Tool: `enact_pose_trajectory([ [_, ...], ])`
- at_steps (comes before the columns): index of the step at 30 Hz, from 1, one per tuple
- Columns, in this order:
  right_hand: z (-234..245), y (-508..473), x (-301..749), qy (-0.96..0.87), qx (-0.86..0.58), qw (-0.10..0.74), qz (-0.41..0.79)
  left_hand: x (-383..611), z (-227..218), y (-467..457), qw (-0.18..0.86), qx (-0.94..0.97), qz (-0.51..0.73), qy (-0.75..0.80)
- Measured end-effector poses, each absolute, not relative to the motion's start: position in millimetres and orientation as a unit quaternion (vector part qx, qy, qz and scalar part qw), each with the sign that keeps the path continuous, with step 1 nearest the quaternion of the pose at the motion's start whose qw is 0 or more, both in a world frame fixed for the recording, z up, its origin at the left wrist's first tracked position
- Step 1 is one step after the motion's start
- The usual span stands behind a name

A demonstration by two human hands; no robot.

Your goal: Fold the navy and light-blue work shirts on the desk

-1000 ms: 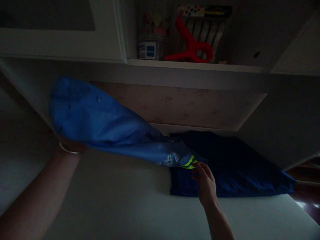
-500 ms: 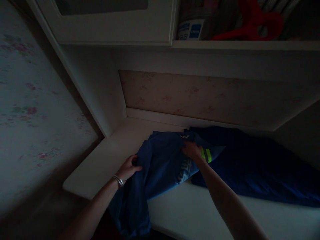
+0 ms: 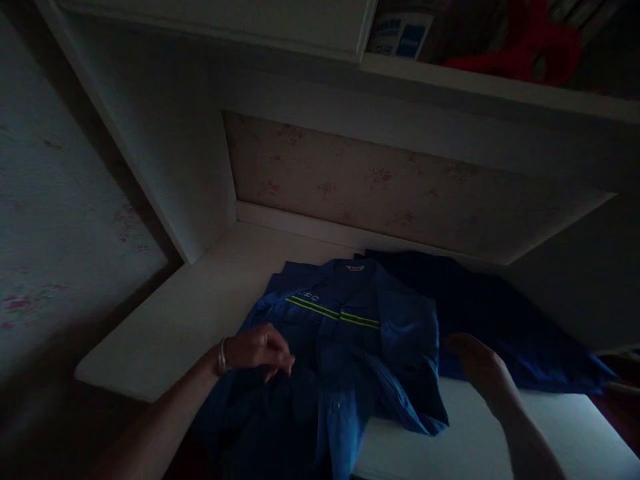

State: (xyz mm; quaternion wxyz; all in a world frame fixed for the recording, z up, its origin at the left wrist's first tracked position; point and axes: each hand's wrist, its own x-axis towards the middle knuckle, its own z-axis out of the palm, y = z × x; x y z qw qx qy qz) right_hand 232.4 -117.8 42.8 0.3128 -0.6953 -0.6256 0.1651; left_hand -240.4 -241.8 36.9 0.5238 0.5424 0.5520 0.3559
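A blue work shirt (image 3: 345,360) lies front side up on a white desktop (image 3: 165,320). It has yellow-green stripes across the chest, white letters and a collar label; its lower part hangs over the front edge. Above the shirt's left half is my left hand (image 3: 260,347), wearing a bracelet, its fingers loosely bent and a little apart, with no cloth visible in them. My right hand (image 3: 483,363) is off the shirt's right side, slightly blurred, its fingers stretched out and holding nothing visible. Behind it spreads a darker blue garment (image 3: 480,300).
Over the desktop runs a shelf (image 3: 490,81) holding a red plastic object (image 3: 545,53) and a labelled container (image 3: 400,33). A panel with floral wallpaper (image 3: 350,180) closes the back. To the left stands a white side board (image 3: 165,153).
The shirt has gone from folded over to spread with its striped front showing. My right hand has left the cloth and moved right; my left hand has let go of the shirt's left edge.
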Motion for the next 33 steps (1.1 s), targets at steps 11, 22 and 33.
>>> enact_pose_trajectory([
  [11,38,-83,69,-0.762,-0.643,-0.001,0.076,-246,-14,-142,0.120,0.668,0.212,0.703],
  [22,70,6,35,-0.611,-0.657,0.417,0.146,-428,-12,-124,0.037,0.578,0.111,0.808],
  [33,45,-125,-92,-0.824,-0.321,0.019,0.467,-455,-21,-95,0.032,0.584,0.066,0.809],
])
